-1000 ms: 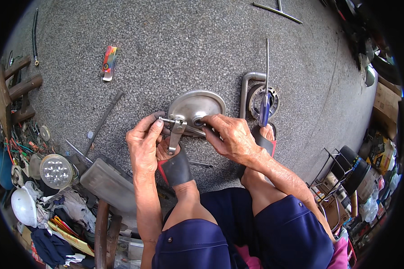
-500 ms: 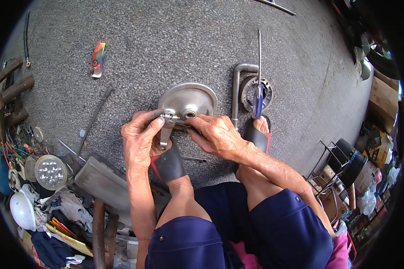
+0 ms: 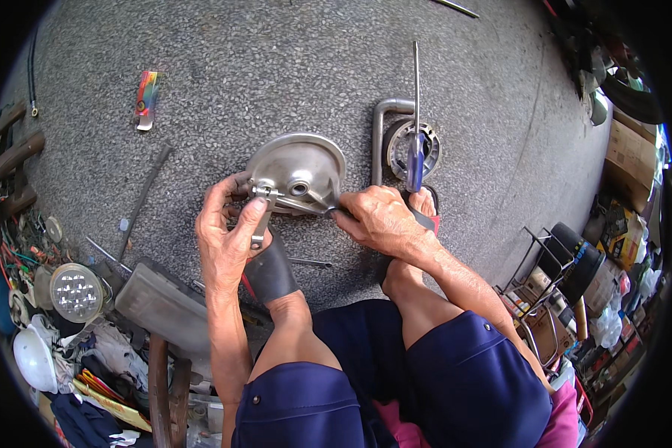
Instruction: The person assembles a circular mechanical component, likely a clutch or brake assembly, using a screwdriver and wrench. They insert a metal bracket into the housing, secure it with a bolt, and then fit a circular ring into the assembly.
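A round silver drum-brake plate (image 3: 306, 158) stands tilted on the ground in front of my feet, with a small brake lever (image 3: 260, 228) on its left side. My left hand (image 3: 228, 235) is closed around the plate's left edge, thumb pressed on the lever. My right hand (image 3: 384, 220) is closed at the plate's lower right, on a slim metal tool (image 3: 300, 206) that reaches across to the lever's clamp. The tool's kind is hard to tell, since my fingers cover its end.
To the right lie a round metal part (image 3: 434, 158), a blue-handled screwdriver (image 3: 415, 160) across it, and a bent pipe (image 3: 378, 145). A small colourful box (image 3: 146, 101) and a dark bar (image 3: 145, 196) lie left. A grey plastic case (image 3: 160, 302) sits beside my left forearm.
My right hand has slid rightward, away from the lever, so more of the slim tool shows. My left hand keeps its hold on the plate. The whole view has shifted slightly.
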A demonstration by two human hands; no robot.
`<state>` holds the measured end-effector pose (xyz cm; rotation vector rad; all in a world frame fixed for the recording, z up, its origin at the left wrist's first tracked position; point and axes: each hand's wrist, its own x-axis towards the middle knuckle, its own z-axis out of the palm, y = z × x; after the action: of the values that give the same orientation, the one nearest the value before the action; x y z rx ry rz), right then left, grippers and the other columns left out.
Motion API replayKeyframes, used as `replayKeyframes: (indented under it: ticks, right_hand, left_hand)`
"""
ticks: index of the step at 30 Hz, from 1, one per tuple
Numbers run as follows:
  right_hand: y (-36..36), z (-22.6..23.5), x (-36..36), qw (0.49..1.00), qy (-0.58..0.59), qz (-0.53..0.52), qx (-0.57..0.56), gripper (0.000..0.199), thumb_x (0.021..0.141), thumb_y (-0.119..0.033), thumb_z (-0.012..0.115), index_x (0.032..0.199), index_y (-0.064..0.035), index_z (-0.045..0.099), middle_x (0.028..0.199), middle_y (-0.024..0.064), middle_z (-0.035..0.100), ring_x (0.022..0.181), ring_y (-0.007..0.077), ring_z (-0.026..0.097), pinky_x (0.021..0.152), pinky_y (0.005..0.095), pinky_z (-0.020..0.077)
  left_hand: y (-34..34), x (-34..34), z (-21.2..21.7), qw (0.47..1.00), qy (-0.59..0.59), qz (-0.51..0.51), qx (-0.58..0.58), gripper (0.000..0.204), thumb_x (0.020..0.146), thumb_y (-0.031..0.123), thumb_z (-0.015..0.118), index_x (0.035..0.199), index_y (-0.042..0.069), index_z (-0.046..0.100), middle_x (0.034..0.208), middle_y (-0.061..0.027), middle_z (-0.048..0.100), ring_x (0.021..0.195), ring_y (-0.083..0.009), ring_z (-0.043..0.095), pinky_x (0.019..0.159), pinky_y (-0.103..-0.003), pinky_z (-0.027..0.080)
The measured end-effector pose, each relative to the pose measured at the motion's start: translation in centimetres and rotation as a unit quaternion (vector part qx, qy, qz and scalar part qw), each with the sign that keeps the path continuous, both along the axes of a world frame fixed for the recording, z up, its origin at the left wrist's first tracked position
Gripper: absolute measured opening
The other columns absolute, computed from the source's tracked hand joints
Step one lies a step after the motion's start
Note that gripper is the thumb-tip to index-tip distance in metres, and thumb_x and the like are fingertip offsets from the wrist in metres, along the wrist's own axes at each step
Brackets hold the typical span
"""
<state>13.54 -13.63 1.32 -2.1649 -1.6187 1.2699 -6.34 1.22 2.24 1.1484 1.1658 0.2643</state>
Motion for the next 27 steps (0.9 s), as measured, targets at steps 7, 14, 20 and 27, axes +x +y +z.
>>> replayKeyframes:
  ticks: [7,14,20,27]
  right_hand:
    - [-1.2,-1.0,-0.7,0.986,0.038,-0.144,-0.076,0.036,0.09,-0.034,0.07,0.089,0.001,0.061,0.066,0.0228,0.063,0.07,0.0441,0.065,0.068,0.051,0.0516]
    - [1.2,-1.8,-0.7,0.966,0.074,-0.233,-0.084,0.043,0.092,-0.035,0.066,0.079,0.0057,0.062,0.069,0.027,0.063,0.073,0.0449,0.065,0.07,0.0525,0.0499]
    - [5.8,-2.6,2.1,0.983,0.023,-0.183,0.008,0.046,0.093,-0.04,0.067,0.083,0.0048,0.068,0.056,0.0163,0.061,0.054,0.0261,0.066,0.056,0.0413,0.051]
    - [9.8,-4.2,4.2,0.985,0.029,-0.158,0.067,0.044,0.095,-0.038,0.066,0.082,0.0039,0.07,0.055,0.0118,0.062,0.049,0.0191,0.064,0.053,0.0361,0.051]
  left_hand:
    - [-1.9,1.4,-2.1,0.985,0.076,-0.087,0.131,0.102,0.066,0.016,0.092,0.149,0.006,0.034,0.136,-0.0194,0.042,0.119,-0.0335,0.055,0.1,-0.045,0.05]
    - [0.3,1.9,-2.5,0.997,-0.053,-0.039,-0.033,0.078,0.084,0.033,0.081,0.144,0.0,0.043,0.135,-0.02,0.047,0.119,-0.0299,0.056,0.1,-0.04,0.05]
    - [5.4,3.1,-3.1,0.995,-0.096,-0.037,0.0,0.053,0.092,0.028,0.073,0.133,0.0,0.054,0.119,-0.0099,0.064,0.109,-0.0166,0.058,0.097,-0.031,0.046]
    - [9.3,4.4,-4.2,0.994,-0.107,-0.02,0.024,0.052,0.09,0.029,0.076,0.13,0.001,0.059,0.118,-0.0091,0.066,0.108,-0.0152,0.059,0.097,-0.031,0.045]
